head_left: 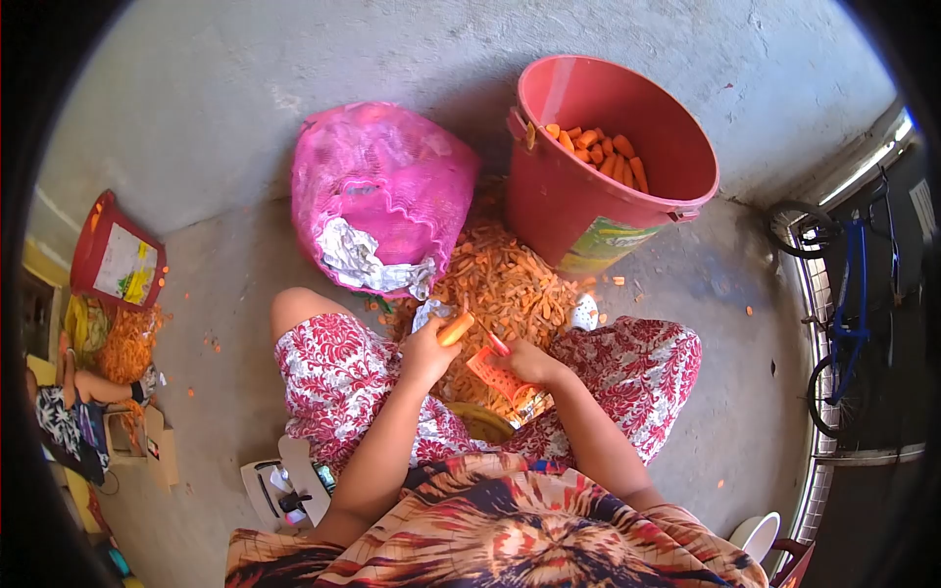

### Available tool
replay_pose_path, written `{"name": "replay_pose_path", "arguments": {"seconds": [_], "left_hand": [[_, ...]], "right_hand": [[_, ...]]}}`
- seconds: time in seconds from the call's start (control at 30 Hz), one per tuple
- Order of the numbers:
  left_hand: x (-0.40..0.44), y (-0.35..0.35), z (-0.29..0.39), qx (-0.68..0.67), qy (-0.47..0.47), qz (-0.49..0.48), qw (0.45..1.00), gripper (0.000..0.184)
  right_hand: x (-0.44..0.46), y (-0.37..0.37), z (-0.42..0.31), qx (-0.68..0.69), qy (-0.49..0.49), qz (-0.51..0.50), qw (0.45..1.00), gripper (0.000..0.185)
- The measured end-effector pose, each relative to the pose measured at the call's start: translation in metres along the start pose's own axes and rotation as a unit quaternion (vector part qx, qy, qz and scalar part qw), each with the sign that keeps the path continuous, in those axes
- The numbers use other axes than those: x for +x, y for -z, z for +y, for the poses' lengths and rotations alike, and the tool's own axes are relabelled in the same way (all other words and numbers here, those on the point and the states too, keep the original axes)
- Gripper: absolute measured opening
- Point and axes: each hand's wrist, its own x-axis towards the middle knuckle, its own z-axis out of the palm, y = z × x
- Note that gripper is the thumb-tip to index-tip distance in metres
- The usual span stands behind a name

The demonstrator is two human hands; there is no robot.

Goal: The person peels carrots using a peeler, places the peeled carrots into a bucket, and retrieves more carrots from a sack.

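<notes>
I see the left hand [428,355] pinching a carrot [456,329] near the peel heap [500,269]; right hand [530,363] closed round a red tool [499,344]. My judgement: keep carrot steady, strokes light, tool clear of the left hand.

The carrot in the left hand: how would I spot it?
From the big red bucket, drop to the heap of orange shavings at its foot. At the heap's near edge, the left hand grips the carrot. Unlike the bucket's carrots, it's held.
</notes>
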Motion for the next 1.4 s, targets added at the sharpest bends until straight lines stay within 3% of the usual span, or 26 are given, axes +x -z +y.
{"name": "replay_pose_path", "arguments": {"seconds": [0.23,0.43,0.47,0.53,0.6,0.67,0.8,0.9,0.93,1.03,1.13,1.23,1.3,1.37,1.4], "left_hand": [[0.0,-0.001,0.007,-0.012,-0.028,0.023,0.999,0.032],[0.001,0.002,0.006,-0.083,-0.093,-0.006,0.992,0.025],[0.0,0.001,0.009,-0.161,-0.081,-0.038,0.983,0.022],[-0.003,0.002,0.019,-0.311,-0.055,-0.104,0.943,0.016],[0.0,0.01,0.026,-0.32,-0.028,-0.127,0.939,0.012],[0.004,0.016,0.026,-0.349,0.009,-0.151,0.925,0.013],[-0.005,0.013,0.028,-0.41,-0.049,-0.197,0.889,0.014],[-0.001,0.009,0.031,-0.324,-0.177,-0.107,0.923,0.017],[-0.002,0.01,0.034,-0.202,-0.254,-0.028,0.945,0.023],[-0.008,0.01,0.039,-0.178,-0.235,-0.048,0.954,0.025],[-0.005,0.009,0.035,-0.189,-0.222,-0.082,0.953,0.029],[-0.008,0.013,0.039,-0.187,-0.211,-0.094,0.955,0.028],[-0.01,0.015,0.042,-0.187,-0.199,-0.091,0.958,0.026],[-0.01,0.017,0.045,-0.184,-0.181,-0.079,0.963,0.023],[-0.009,0.017,0.044,-0.182,-0.185,-0.07,0.963,0.024]], "right_hand": [[0.01,-0.014,0.009,0.003,0.008,0.013,1.0,0.036],[0.014,-0.015,0.01,-0.02,0.017,0.023,0.999,0.034],[0.017,-0.016,0.016,-0.015,0.025,0.018,0.999,0.032],[0.029,-0.026,0.047,-0.108,0.013,-0.067,0.992,0.028],[0.042,-0.041,0.056,-0.237,0.039,-0.168,0.956,0.028],[0.039,-0.046,0.042,-0.18,0.003,-0.118,0.977,0.029],[0.031,-0.039,0.023,-0.121,-0.042,-0.103,0.986,0.03],[0.024,-0.035,0.013,-0.04,-0.051,-0.077,0.995,0.028],[0.025,-0.035,0.01,-0.008,-0.05,-0.066,0.997,0.028],[0.033,-0.046,0.014,0.128,-0.023,-0.044,0.99,0.02],[0.035,-0.052,0.015,0.355,0.056,-0.039,0.933,0.019],[0.041,-0.04,0.015,0.573,0.006,-0.078,0.816,0.022],[0.028,-0.022,0.01,0.48,-0.035,-0.043,0.876,0.02],[0.021,-0.012,0.003,0.422,-0.039,-0.041,0.905,0.02],[0.019,-0.012,0.002,0.452,-0.048,-0.023,0.891,0.02]]}}
